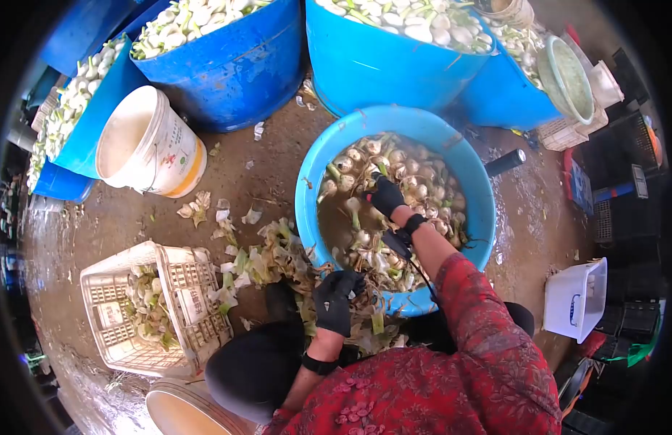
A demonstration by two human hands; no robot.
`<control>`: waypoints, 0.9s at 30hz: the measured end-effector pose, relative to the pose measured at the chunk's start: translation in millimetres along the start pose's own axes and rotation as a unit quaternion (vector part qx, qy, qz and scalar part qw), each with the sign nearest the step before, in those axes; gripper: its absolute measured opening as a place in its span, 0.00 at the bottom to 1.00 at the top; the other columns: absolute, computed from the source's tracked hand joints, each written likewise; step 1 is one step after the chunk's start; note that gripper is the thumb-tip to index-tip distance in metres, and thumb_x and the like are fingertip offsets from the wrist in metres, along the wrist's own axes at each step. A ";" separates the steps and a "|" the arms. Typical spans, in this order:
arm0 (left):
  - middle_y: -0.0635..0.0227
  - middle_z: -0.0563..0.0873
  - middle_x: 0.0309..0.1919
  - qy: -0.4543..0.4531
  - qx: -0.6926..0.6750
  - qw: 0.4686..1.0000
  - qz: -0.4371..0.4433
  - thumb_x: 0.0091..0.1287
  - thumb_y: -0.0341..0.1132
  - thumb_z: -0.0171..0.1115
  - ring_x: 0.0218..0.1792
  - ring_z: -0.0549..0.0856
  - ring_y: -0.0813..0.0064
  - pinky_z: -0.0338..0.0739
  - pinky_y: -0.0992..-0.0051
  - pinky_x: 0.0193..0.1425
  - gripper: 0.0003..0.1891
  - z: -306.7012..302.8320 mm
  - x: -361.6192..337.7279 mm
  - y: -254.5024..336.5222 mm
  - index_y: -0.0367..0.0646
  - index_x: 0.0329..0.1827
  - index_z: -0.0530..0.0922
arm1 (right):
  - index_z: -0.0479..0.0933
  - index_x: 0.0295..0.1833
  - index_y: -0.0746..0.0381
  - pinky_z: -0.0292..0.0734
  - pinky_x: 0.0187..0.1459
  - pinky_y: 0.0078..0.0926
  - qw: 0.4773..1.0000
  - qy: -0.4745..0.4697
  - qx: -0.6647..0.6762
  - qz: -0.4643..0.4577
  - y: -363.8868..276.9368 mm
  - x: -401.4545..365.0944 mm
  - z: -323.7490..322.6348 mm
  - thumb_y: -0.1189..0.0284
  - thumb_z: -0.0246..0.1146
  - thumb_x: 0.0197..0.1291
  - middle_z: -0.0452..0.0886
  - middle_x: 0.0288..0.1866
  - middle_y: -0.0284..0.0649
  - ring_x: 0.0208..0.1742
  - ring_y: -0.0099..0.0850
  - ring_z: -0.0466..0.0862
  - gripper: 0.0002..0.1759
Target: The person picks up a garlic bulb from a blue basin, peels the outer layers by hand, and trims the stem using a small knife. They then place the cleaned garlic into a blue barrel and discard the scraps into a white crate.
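Observation:
A round light-blue tub (305,210) holds murky water and many whole garlic bulbs (421,192) with short green stems. My right hand (384,196), in a dark glove with a black wristband, reaches into the tub. Its fingers are bent around a garlic bulb whose stem pokes out beyond the fingertips. My left hand (334,301), also gloved, is just outside the tub's near-left rim, above a pile of peeled skins (278,254). The fingers of this hand are curled together, and what lies in them is too dark to make out.
Large blue barrels (227,69) full of peeled bulbs line the back. A white bucket (144,145) stands left of the tub. Nearer is a tilted white crate (118,348) with bulbs inside. A white bin (568,301) is at the right. Skins litter the wet floor.

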State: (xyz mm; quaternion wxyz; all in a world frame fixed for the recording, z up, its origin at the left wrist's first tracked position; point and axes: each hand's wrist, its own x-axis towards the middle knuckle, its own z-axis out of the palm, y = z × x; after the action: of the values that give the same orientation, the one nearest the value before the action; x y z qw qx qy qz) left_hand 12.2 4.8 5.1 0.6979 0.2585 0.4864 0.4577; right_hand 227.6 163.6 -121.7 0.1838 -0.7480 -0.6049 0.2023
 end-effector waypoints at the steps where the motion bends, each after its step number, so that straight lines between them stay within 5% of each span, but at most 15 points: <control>1: 0.64 0.82 0.29 -0.005 -0.020 1.000 -0.012 0.60 0.29 0.54 0.30 0.80 0.77 0.72 0.79 0.37 0.07 0.9 -0.2 -1.5 0.32 0.34 0.77 | 0.60 0.60 0.63 0.71 0.46 0.36 0.992 -0.084 -0.046 0.078 -35.9 1.0 -20.5 0.58 0.63 0.44 0.77 0.42 0.51 0.45 0.45 0.77 0.38; 6: 0.63 0.82 0.30 -0.004 0.037 0.999 -0.025 0.59 0.33 0.54 0.34 0.81 0.74 0.74 0.76 0.43 0.11 -6.9 2.3 -1.0 0.33 0.38 0.76 | 0.54 0.64 0.64 0.66 0.51 0.45 0.974 -0.070 -0.217 0.006 -51.0 42.0 27.1 0.56 0.64 0.41 0.69 0.55 0.53 0.52 0.46 0.73 0.46; 8: 0.65 0.82 0.34 -0.024 0.102 0.994 -0.022 0.61 0.31 0.52 0.35 0.80 0.76 0.73 0.77 0.42 0.10 -10.6 3.9 -0.8 0.34 0.39 0.77 | 0.58 0.61 0.64 0.62 0.56 0.44 0.986 -0.048 -0.160 0.025 -30.3 50.4 60.6 0.57 0.64 0.40 0.72 0.52 0.52 0.54 0.47 0.71 0.43; 10: 0.64 0.81 0.37 -0.045 0.177 0.978 0.100 0.63 0.29 0.48 0.40 0.80 0.75 0.73 0.76 0.48 0.10 -26.4 6.8 -41.5 0.37 0.41 0.77 | 0.70 0.52 0.59 0.67 0.51 0.39 0.995 -0.067 -0.052 -0.046 -19.0 41.8 58.2 0.56 0.62 0.42 0.72 0.51 0.50 0.49 0.46 0.75 0.30; 11: 0.65 0.81 0.37 -0.047 0.349 0.892 0.284 0.62 0.30 0.51 0.39 0.80 0.76 0.74 0.76 0.47 0.09 -40.6 20.6 -80.4 0.38 0.42 0.77 | 0.72 0.50 0.60 0.67 0.50 0.39 0.974 -0.189 -0.105 -0.074 -19.9 49.2 57.0 0.56 0.60 0.46 0.74 0.49 0.50 0.48 0.45 0.74 0.27; 12: 0.66 0.81 0.35 -0.023 0.071 0.997 0.013 0.60 0.31 0.55 0.37 0.79 0.77 0.73 0.76 0.44 0.09 -21.7 11.2 -41.9 0.38 0.42 0.77 | 0.76 0.39 0.62 0.72 0.43 0.36 0.981 -0.171 -0.078 -0.044 -69.9 28.1 15.0 0.54 0.65 0.39 0.78 0.39 0.50 0.42 0.44 0.78 0.25; 13: 0.68 0.81 0.34 -0.037 -0.065 0.997 0.017 0.59 0.32 0.58 0.35 0.78 0.79 0.73 0.75 0.42 0.10 -23.0 17.8 -58.5 0.38 0.41 0.77 | 0.71 0.50 0.64 0.70 0.48 0.36 0.942 -0.203 -0.181 -0.196 -26.8 41.8 49.2 0.53 0.58 0.48 0.78 0.42 0.47 0.43 0.42 0.78 0.30; 15: 0.69 0.81 0.31 -0.001 0.104 0.989 0.102 0.58 0.33 0.59 0.32 0.77 0.82 0.72 0.78 0.37 0.11 -18.1 21.7 -48.6 0.38 0.41 0.76 | 0.77 0.40 0.62 0.72 0.43 0.39 0.945 -0.201 -0.190 -0.177 3.4 43.7 84.4 0.53 0.64 0.40 0.79 0.36 0.51 0.40 0.46 0.78 0.26; 16: 0.69 0.80 0.28 0.029 0.062 0.986 0.152 0.58 0.35 0.59 0.29 0.76 0.82 0.71 0.78 0.34 0.11 -16.8 14.4 -37.0 0.38 0.40 0.77 | 0.76 0.40 0.61 0.72 0.44 0.40 0.904 -0.218 -0.216 -0.297 22.5 47.4 100.8 0.57 0.62 0.42 0.78 0.37 0.51 0.39 0.46 0.77 0.22; 17: 0.69 0.80 0.28 0.039 0.062 0.984 0.164 0.58 0.35 0.59 0.29 0.76 0.82 0.71 0.78 0.34 0.11 -21.1 23.3 -54.1 0.38 0.40 0.77 | 0.76 0.38 0.61 0.71 0.45 0.40 0.940 -0.201 -0.130 -0.241 50.0 46.0 119.8 0.60 0.60 0.42 0.78 0.38 0.51 0.41 0.46 0.76 0.19; 19: 0.70 0.80 0.28 -0.036 -0.037 0.999 0.006 0.58 0.36 0.60 0.30 0.77 0.81 0.72 0.77 0.35 0.12 -26.0 52.5 -93.5 0.38 0.40 0.76 | 0.75 0.33 0.62 0.73 0.38 0.39 0.958 -0.101 -0.169 -0.207 43.3 24.7 103.6 0.65 0.58 0.44 0.77 0.32 0.51 0.35 0.46 0.77 0.13; 22: 0.69 0.80 0.30 0.010 -0.035 0.999 0.028 0.56 0.36 0.61 0.32 0.77 0.80 0.72 0.77 0.36 0.14 -22.3 48.9 -77.4 0.39 0.42 0.76 | 0.75 0.27 0.62 0.72 0.30 0.33 0.966 -0.070 -0.151 -0.196 10.9 -4.0 61.3 0.67 0.60 0.46 0.77 0.24 0.45 0.26 0.40 0.77 0.09; 23: 0.69 0.80 0.31 0.034 -0.032 0.998 0.035 0.56 0.36 0.61 0.32 0.77 0.80 0.73 0.77 0.37 0.14 -22.0 45.0 -66.2 0.39 0.43 0.75 | 0.73 0.24 0.62 0.69 0.27 0.30 0.982 -0.076 0.126 -0.120 -15.1 -18.7 45.4 0.67 0.60 0.46 0.74 0.20 0.41 0.23 0.35 0.74 0.09; 24: 0.69 0.80 0.31 0.057 -0.029 0.997 0.041 0.55 0.36 0.62 0.33 0.78 0.80 0.73 0.77 0.38 0.15 -20.8 42.3 -56.1 0.39 0.43 0.75 | 0.71 0.21 0.62 0.66 0.24 0.28 0.916 -0.077 0.392 -0.036 -38.7 -33.4 29.1 0.68 0.61 0.47 0.72 0.16 0.37 0.20 0.29 0.72 0.11; 27: 0.68 0.80 0.34 0.126 -0.021 0.990 0.059 0.54 0.36 0.64 0.36 0.78 0.79 0.73 0.77 0.40 0.18 -16.6 29.7 -27.8 0.39 0.45 0.74 | 0.66 0.16 0.60 0.58 0.21 0.26 0.906 -0.051 0.420 0.023 -91.4 -85.7 -15.4 0.69 0.60 0.51 0.65 0.14 0.31 0.18 0.22 0.64 0.15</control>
State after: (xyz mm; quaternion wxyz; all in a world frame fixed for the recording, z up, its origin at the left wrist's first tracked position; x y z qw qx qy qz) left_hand 11.0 17.4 -36.9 0.6081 0.2127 0.5443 0.5373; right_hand 143.9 97.6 -54.2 0.4453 -0.6038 -0.4552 0.4795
